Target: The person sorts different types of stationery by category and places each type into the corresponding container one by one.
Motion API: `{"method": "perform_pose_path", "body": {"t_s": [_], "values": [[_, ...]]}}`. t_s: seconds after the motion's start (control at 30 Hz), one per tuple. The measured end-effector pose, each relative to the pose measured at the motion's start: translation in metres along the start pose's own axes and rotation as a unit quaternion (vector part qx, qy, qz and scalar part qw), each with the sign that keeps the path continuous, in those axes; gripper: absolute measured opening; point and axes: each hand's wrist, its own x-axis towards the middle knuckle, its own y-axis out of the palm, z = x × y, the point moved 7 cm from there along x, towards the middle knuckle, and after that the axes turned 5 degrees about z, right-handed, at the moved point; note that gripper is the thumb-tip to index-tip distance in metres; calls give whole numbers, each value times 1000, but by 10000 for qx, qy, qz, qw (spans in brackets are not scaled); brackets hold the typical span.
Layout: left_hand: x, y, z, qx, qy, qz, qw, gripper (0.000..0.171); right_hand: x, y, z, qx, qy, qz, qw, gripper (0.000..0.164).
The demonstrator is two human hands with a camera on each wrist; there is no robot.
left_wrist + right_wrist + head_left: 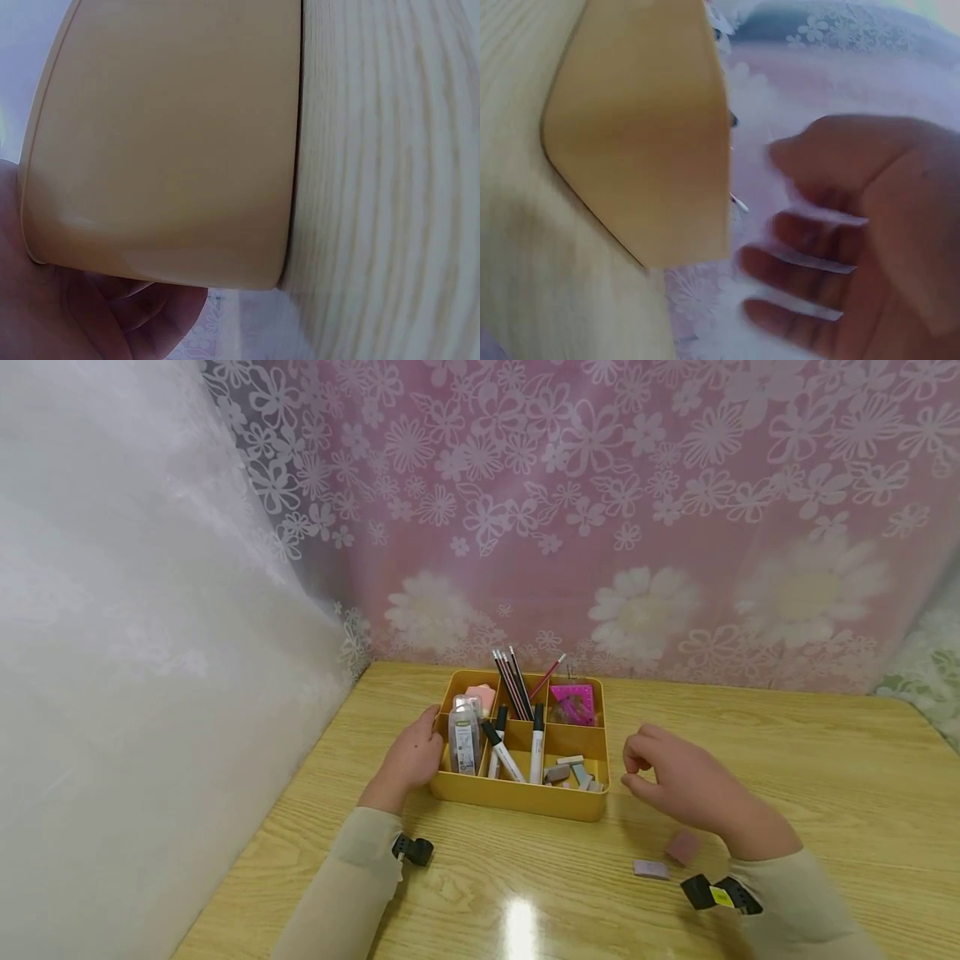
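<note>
A yellow desk organizer (517,797) with several compartments sits on the table. My left hand (411,753) grips its left side, with fingers along the outer wall; in the left wrist view the hand meets the rim at a corner. My right hand (678,777) hovers just right of the organizer, fingers loosely bent, with nothing visible between them. Small erasers (558,772) lie in the front right compartment. White markers (537,752) with black caps lean in the front middle one. On the table below the right hand are a lilac eraser (650,869) and a pink eraser (683,847).
Pencils (512,685) stand up from the back middle compartment. A pink set square (573,702) is at back right, pink pieces (482,696) at back left, a clear case (464,743) at front left. A flowered curtain (525,527) hangs behind the wooden table (300,827).
</note>
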Motion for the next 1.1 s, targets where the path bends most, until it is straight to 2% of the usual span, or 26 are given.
{"method": "perform_pose_path", "body": {"t_s": [0.1,0.23,0.43,0.63,0.77,1.1], "values": [[0,0,1,-37,-30,10,10000,57,-5,6,-12,38,442,679,9967,26],[0,0,1,-70,-29,18,10000,57,-11,15,-25,176,884,1418,9858,21],[1,0,1,-95,0,42,9999,57,-20,29,-36,683,1370,2126,9651,18],[0,0,0,-84,44,51,9999,57,-24,39,-39,944,1696,2498,9487,19],[0,0,0,-42,71,67,9999,57,-25,48,-40,1046,1749,2576,9445,23],[2,0,2,16,76,67,9999,57,-23,63,-39,707,1528,2632,9499,21]]}}
